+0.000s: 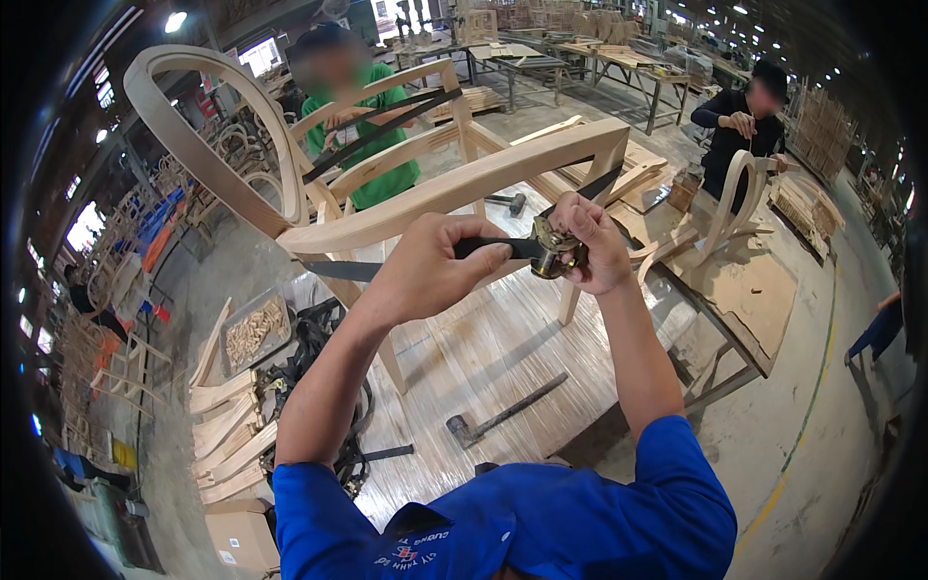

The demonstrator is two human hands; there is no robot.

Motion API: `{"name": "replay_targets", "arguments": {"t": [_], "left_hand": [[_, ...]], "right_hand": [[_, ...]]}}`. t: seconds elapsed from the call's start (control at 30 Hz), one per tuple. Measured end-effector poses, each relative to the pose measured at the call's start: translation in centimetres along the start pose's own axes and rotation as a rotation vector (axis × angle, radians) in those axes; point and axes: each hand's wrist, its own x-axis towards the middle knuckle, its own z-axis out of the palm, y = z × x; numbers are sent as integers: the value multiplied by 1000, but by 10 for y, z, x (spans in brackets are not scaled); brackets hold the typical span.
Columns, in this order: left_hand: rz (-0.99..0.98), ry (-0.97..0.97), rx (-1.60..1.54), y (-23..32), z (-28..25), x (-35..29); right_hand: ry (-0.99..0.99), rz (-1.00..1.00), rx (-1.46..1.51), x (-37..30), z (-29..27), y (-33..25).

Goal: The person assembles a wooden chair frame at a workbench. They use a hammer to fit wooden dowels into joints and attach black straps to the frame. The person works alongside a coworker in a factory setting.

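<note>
A pale wooden chair frame (454, 193) with a curved back hoop stands on the plastic-covered table (512, 343) before me. A black webbing strap (338, 270) runs along the frame's near side. My left hand (420, 271) is closed round this strap, thumb lying along it toward the buckle. The brass-coloured ratchet buckle (551, 253) sits on the strap just below the near rail. Closed fingers of my right hand (597, 246) grip the buckle's right side. Another black strap (387, 130) crosses the frame's far side.
A mallet (507, 410) lies on the near tabletop, a second mallet (515, 204) beyond the rail. At left are a tray of wooden pegs (256, 333), curved wood pieces (227, 425) and tangled straps (314, 362). One person (387, 184) stands across the table, another (730, 130) at right.
</note>
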Motion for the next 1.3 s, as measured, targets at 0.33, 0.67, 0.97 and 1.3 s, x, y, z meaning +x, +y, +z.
{"name": "replay_targets", "arguments": {"t": [0.33,0.67,0.97,1.3], "left_hand": [[148,24,-30,-15,13,12],[108,-40,4,-18,14,20],[86,-52,-8,-23,17,18],[96,21,144,-16,19,1]], "right_hand": [[-47,20,-84,6,-3,-1],[-23,47,-128,7,-10,1],[-21,102,-163,9,-6,0],[91,99,-285,-4,19,-6]]}}
